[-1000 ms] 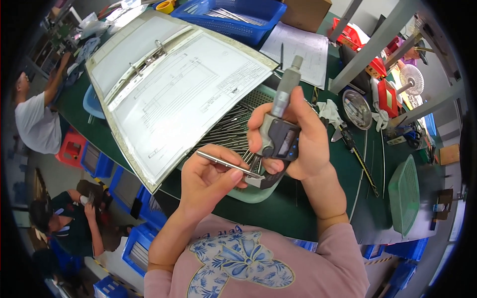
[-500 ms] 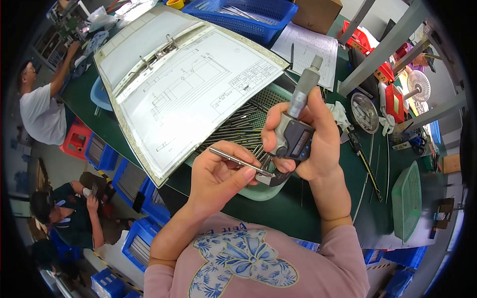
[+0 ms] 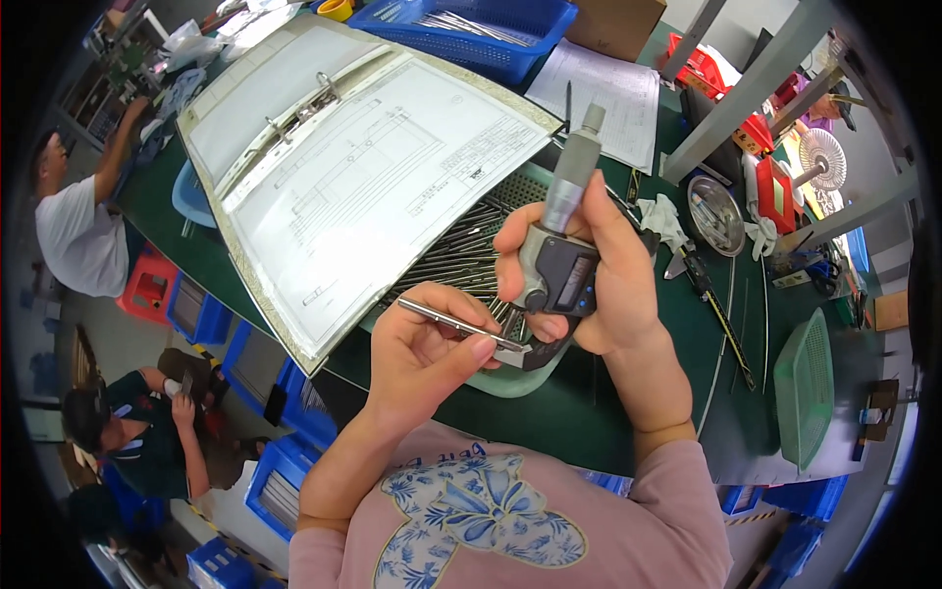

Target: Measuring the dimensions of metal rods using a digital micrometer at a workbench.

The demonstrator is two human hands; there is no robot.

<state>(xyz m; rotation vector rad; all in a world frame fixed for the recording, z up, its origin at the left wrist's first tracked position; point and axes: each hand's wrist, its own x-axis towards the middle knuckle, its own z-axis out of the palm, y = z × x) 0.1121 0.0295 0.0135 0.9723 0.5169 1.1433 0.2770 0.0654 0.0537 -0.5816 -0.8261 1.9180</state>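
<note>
Between the thumb and fingers of my left hand (image 3: 424, 351) is a thin metal rod (image 3: 453, 321), slanting down to the right. My right hand (image 3: 613, 265) grips a digital micrometer (image 3: 557, 270), its thimble pointing up and its frame low by the rod's right end. Whether the rod touches the measuring faces I cannot tell; fingers partly cover them. Under and behind my hands a green basket (image 3: 530, 381) holds many dark metal rods (image 3: 461, 253). An open ring binder (image 3: 358, 167) with a technical drawing leans over the basket's left part.
A blue basket (image 3: 510, 61) of rods stands at the back beside a written sheet (image 3: 613, 103). To the right lie a caliper (image 3: 721, 319), a metal bowl (image 3: 695, 201) and an upright grey post (image 3: 726, 108). A green tray (image 3: 807, 393) sits far right; two people work at left.
Both hands have shifted slightly left with the rod and micrometer. The view has moved a little too. My grip on both things looks the same.
</note>
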